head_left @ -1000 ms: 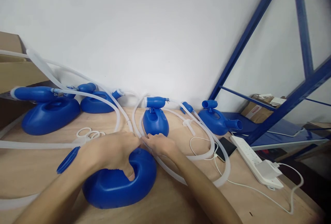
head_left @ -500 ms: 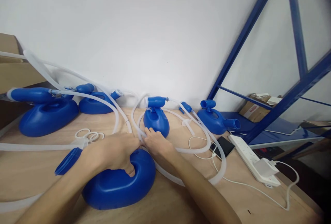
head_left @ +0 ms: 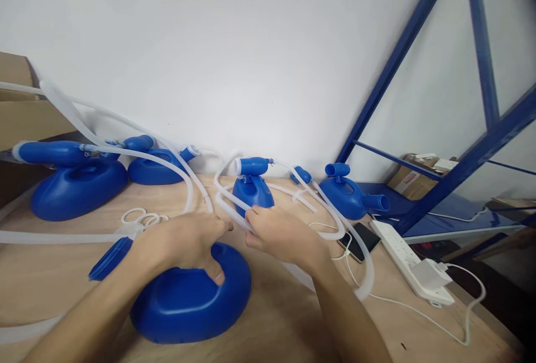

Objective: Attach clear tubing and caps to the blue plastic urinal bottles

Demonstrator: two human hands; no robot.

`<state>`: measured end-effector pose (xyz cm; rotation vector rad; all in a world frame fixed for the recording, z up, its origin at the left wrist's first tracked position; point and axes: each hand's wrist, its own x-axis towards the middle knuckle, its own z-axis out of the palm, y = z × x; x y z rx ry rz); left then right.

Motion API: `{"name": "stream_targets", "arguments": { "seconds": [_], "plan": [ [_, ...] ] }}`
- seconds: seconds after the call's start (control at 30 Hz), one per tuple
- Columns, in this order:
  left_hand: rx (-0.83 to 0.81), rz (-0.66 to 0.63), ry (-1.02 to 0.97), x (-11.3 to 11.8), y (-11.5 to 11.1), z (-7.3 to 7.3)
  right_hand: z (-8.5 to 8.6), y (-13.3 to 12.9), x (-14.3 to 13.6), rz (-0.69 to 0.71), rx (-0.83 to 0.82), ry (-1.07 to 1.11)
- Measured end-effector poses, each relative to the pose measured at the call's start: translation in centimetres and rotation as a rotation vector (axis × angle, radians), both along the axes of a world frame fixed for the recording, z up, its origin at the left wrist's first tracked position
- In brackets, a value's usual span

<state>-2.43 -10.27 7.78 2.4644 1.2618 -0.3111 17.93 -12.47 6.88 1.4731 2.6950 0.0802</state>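
Note:
Nearest me on the table lies a blue plastic urinal bottle (head_left: 188, 307), its open mouth (head_left: 111, 259) pointing left. My left hand (head_left: 188, 240) grips its handle from above, the thumb showing on the near side and the other fingers largely hidden. Just right of the bottle, my right hand (head_left: 280, 234) is closed around a translucent white tube (head_left: 234, 215). That tube passes in front of a second blue bottle (head_left: 251, 190), which has a blue funnel piece (head_left: 253, 166) lying across its top. My right fingertips are partly hidden.
More blue bottles (head_left: 79, 190) stand along the wall, one at the far right (head_left: 341, 195). White rings (head_left: 146, 218) lie behind my left wrist. A phone (head_left: 359, 242), a power strip (head_left: 408, 262) with a cable, and a blue metal rack (head_left: 402, 61) are right. Cardboard (head_left: 29, 117) stands left.
My right hand has moved right, away from my left hand, drawing the tube across in front of the second bottle. The near bottle and my left hand have barely shifted.

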Motion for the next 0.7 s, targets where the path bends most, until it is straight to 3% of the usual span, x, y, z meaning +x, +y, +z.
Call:
{"name": "stream_targets", "arguments": {
  "seconds": [0.2, 0.33, 0.5, 0.6, 0.7],
  "plan": [
    [0.196, 0.014, -0.112, -1.1, 1.0, 0.1, 2.2, -4.5, 1.1, -0.026, 0.314, -0.026],
    [0.437, 0.155, -0.138, -1.2, 2.0, 0.0, 3.8, -5.8, 2.3, 0.044, 0.455, 0.221],
    [0.466, 0.279, -0.072, -1.9, 3.7, -0.1, 5.5, -8.1, 3.5, 0.166, 0.469, 0.469],
    [0.440, 0.345, -0.071, -2.5, 3.9, 0.6, 5.6, -9.2, 4.9, 0.107, 0.516, 0.467],
    [0.557, 0.441, -0.156, -2.9, 3.2, 1.9, 5.3, -9.7, 7.1, -0.038, 0.596, 0.434]
  ]
}}
